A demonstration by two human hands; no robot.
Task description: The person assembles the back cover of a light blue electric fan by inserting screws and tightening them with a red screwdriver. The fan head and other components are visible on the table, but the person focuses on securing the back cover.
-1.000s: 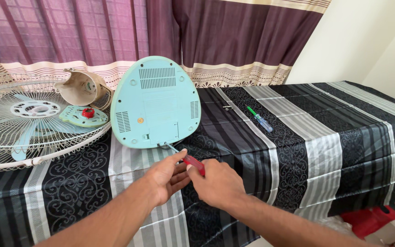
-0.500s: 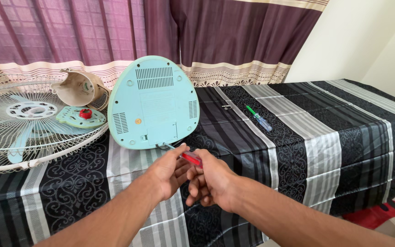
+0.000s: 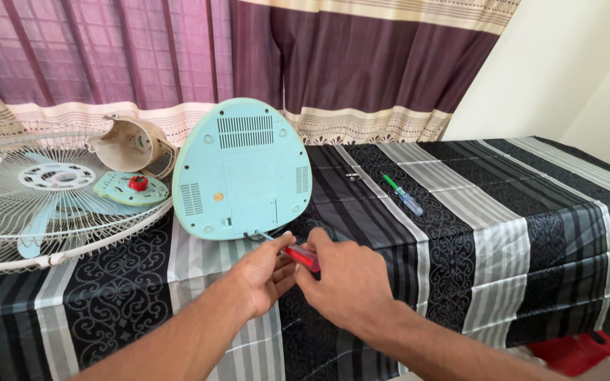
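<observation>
Your forearms reach in from six o'clock and meet at centre, your left hand (image 3: 262,271) pinching with curled fingers (image 3: 282,248), your right hand (image 3: 344,282) closed at its three o'clock, knuckles up.

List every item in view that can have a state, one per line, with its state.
fan base: tipped on edge, underside facing the camera.
red-handled screwdriver: held, tip at the base's lower edge.
left hand: pinching the shaft.
right hand: closed on the handle.
green screwdriver: lying loose on the cloth.
fan guard: detached, lying flat.
beige housing: removed, on its side.
</observation>
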